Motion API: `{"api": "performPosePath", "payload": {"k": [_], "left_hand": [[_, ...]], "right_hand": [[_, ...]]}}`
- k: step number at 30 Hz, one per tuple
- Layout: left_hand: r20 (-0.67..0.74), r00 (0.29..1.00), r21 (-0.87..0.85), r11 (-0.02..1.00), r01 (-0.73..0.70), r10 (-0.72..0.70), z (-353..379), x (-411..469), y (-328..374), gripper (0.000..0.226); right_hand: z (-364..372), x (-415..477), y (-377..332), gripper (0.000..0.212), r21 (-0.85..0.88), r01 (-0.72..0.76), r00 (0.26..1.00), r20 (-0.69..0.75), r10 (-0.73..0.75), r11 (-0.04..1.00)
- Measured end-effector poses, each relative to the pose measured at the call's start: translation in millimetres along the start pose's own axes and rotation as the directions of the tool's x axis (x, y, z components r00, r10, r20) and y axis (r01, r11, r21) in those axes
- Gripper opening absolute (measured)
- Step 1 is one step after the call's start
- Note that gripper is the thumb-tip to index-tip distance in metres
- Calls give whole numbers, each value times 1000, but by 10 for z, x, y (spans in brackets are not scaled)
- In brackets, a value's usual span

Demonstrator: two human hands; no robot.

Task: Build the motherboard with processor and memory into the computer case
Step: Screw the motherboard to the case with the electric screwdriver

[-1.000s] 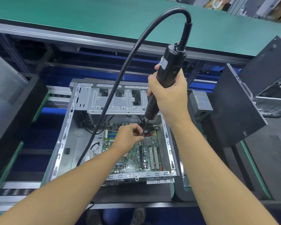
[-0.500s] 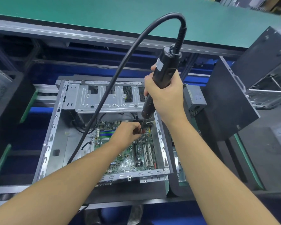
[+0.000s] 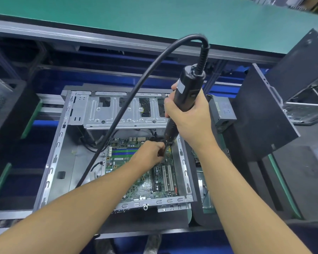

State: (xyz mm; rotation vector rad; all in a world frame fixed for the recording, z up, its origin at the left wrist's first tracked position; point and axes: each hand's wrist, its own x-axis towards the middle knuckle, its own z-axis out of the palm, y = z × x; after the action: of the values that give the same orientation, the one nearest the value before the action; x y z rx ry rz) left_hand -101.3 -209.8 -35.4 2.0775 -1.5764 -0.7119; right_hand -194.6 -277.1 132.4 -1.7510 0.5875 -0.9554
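Forearms come in from the near edge, both over the computer case (image 3: 51, 171), which lies flat with its open side up. Motherboard (image 3: 143, 182) lies inside on the case floor, against the right wall. White expansion slots (image 3: 166, 177) sit at its near right; the left forearm covers the middle of the board. Left hand (image 3: 149, 154) is down at the board's far right corner, fingers curled and pinching the bit (image 3: 162, 150); can't tell if a screw is in there. Green and blue memory slots (image 3: 124, 152) are just left of that hand. Right hand (image 3: 189, 116) is higher, fist wrapped round the black electric screwdriver (image 3: 188, 92), tool near upright, tip down. Its cable (image 3: 128, 107) arcs over the top and drops left across the case. Beyond the board is the metal drive cage (image 3: 117, 114). Grey power supply (image 3: 222, 110) sits just outside the right wall, with a second case (image 3: 264, 116) tilted further right. Green bench top (image 3: 154, 19) runs across the back
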Motion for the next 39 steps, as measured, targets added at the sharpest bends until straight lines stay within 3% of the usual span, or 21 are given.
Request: {"api": "performPosePath", "payload": {"k": [3,13,21,26,39], "left_hand": [[-8,1000,76,997,1,0,47,149,107,24],[-115,984,466,882,-67,136,315,354,82,21],[-110,983,529,846,-69,150,319,364,14,24],[-126,985,493,869,-42,119,348,367,11,27],[-92,991,466,884,-45,99,351,373,-15,23]], "right_hand": [[-95,23,73,27,-42,18,1000,-20,-19,999],[-114,5,404,21,-80,-12,1000,-25,10,997],[-19,6,467,21,-87,5,1000,-9,-6,996],[31,-35,481,34,-87,10,1000,-9,-10,996],[92,-50,466,27,-90,-17,999,-43,13,996]]}}
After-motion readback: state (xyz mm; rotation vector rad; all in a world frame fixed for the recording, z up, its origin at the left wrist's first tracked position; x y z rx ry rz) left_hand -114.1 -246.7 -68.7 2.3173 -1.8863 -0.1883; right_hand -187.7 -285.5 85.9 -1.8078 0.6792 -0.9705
